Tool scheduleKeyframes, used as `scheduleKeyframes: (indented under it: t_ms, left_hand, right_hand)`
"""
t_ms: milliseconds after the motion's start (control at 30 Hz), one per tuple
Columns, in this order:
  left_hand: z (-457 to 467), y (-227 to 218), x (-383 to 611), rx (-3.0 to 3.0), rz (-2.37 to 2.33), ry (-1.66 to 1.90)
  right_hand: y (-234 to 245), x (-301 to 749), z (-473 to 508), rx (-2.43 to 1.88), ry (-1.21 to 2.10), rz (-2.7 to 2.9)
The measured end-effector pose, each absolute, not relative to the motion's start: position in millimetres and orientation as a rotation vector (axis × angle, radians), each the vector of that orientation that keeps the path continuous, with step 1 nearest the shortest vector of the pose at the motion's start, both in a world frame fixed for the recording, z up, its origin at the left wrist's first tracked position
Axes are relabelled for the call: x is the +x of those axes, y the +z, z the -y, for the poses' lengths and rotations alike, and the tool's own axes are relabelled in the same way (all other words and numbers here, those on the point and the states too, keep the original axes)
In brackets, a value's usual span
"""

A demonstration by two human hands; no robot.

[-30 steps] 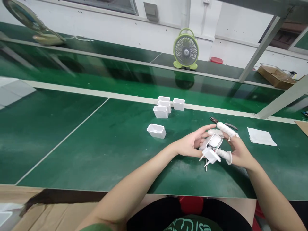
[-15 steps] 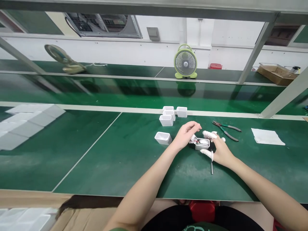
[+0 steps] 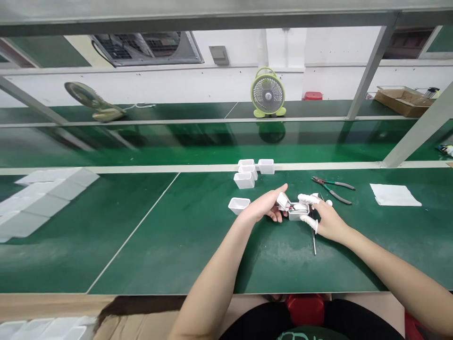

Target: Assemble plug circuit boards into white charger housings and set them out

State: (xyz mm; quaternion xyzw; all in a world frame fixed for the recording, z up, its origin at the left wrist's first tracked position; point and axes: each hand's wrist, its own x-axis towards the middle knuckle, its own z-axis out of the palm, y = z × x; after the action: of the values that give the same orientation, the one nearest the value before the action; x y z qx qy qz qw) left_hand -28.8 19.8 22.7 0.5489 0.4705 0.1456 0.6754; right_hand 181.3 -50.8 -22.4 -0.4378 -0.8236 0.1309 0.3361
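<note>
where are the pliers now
In the head view, the pliers lie on the green table, right of centre, beyond the right hand and left of the white sheet.

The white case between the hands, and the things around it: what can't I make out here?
Head view: the bottom inside the white case, hidden by the pale part in it.
Head view: the upper stretch of the metal rod, hidden by the right hand.
Head view: where the wires join, too small to tell.
Head view: the full group of white boxes, cut off by the left edge.
</note>
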Motion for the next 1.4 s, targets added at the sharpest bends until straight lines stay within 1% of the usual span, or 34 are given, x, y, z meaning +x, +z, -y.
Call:
scheduleKeyframes:
  t_ms: [133,367,467,567,667,933,1100,1233,1400]
  left_hand:
    - [-14.7,31.2,-28.5,1.305,-1.069,0.317]
    - [-9.7,30.0,-23.9,1.598,-1.078,0.602]
    - [-3.5,30.8,-20.4,1.830,-1.069,0.699]
    - [0.2,31.8,-17.3,2.056,-1.063,0.711]
    - [1.0,31.5,-15.7,2.153,-1.039,0.708]
    - [1.3,24.2,-12.3,2.203,-0.968,0.737]
    - [-6.1,22.8,-16.8,2.043,-0.919,0.762]
    - [-11.7,25.5,-23.9,2.008,-0.792,0.670]
    - [-14.4,23.2,-25.0,2.053,-0.686,0.630]
  right_hand:
    - [-22.4,181.1,50.6,-1.139,0.375,2.151]
    - [-22.5,179.6,50.3,-1.107,0.385,2.134]
    - [-25.1,178.8,50.2,-1.103,0.389,2.123]
    - [-28.5,178.5,49.8,-1.099,0.369,2.098]
    - [-29.8,178.3,48.9,-1.105,0.381,2.089]
    - [-26.2,178.8,46.2,-0.962,0.356,2.180]
    - [-23.0,179.3,45.8,-1.017,0.410,2.191]
    - [-21.7,179.3,45.1,-1.028,0.433,2.210]
    - [-24.8,180.9,43.3,-0.989,0.365,2.244]
